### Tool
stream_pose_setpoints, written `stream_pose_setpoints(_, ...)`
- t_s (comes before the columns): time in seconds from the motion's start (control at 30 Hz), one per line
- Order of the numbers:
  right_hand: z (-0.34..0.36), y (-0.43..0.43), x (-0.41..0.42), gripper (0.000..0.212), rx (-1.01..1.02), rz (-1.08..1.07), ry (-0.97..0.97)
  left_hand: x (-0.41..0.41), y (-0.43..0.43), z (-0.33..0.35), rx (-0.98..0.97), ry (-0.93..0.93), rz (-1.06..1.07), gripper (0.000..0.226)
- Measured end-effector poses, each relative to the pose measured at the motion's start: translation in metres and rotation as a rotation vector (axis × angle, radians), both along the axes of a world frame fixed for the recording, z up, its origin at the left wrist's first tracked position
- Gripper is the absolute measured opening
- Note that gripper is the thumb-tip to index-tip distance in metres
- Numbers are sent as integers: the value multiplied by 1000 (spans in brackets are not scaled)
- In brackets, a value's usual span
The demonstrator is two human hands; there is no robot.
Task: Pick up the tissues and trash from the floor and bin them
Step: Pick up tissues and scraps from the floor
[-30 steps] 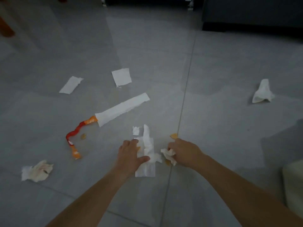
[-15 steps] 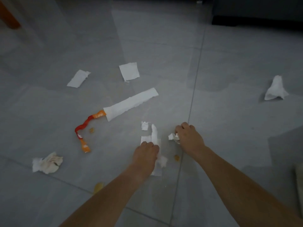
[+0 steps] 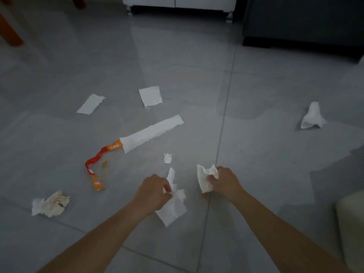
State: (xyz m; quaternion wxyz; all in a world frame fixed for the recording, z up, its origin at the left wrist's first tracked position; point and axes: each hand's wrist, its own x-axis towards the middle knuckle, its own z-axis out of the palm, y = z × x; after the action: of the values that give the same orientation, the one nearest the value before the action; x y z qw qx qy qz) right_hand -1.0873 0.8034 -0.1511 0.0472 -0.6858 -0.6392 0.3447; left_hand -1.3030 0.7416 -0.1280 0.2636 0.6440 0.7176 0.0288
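Note:
My left hand (image 3: 153, 191) grips a long white tissue (image 3: 173, 209) that hangs lifted off the grey floor. My right hand (image 3: 224, 181) holds a crumpled white tissue (image 3: 204, 178). On the floor lie a small tissue scrap (image 3: 167, 158), a long tissue strip (image 3: 151, 133), a red-orange wrapper (image 3: 96, 164), an orange crumb (image 3: 105, 164), two flat tissue pieces (image 3: 91, 104) (image 3: 150, 96), a soiled crumpled tissue (image 3: 51, 203) at the left and a peaked tissue (image 3: 313, 116) at the right. No bin is in view.
A white cabinet on feet (image 3: 177, 2) stands at the back, a dark sofa base (image 3: 303, 22) at the back right. Orange-brown furniture legs (image 3: 9, 30) are at the far left. A pale object (image 3: 352, 223) sits at the right edge.
Both hands have lifted tissues off the floor: the left raised the long tissue it pressed on, the right now holds a bigger wad. The view shifted slightly.

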Motion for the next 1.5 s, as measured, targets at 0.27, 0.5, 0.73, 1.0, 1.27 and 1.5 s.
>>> stream_pose_setpoints(0.27, -5, -48, -20, 24, 79, 343, -213, 0, -18, -19, -17, 74, -97, 24)
stream_pose_setpoints(0.5, -3, -49, -22, 28, 134, 374, -183, -21, 0, -14, 131, -125, 293, 42)
stream_pose_setpoints(0.73, -7, -44, -26, 24, 108, 505, -231, -31, -10, -20, 13, -144, 130, 66)
stream_pose_setpoints(1.0, -13, -49, -22, 8, 126, 506, -80, -29, -22, -29, -11, 14, -169, 35)
stream_pose_setpoints(1.27, 7, -63, -60, 11, -66, 426, 203, -18, -33, -30, 7, -165, -54, 8)
stream_pose_setpoints(1.5, 28, -68, -47, 28, 45, 254, 393, 14, -13, 11, 3, -434, 49, 14)
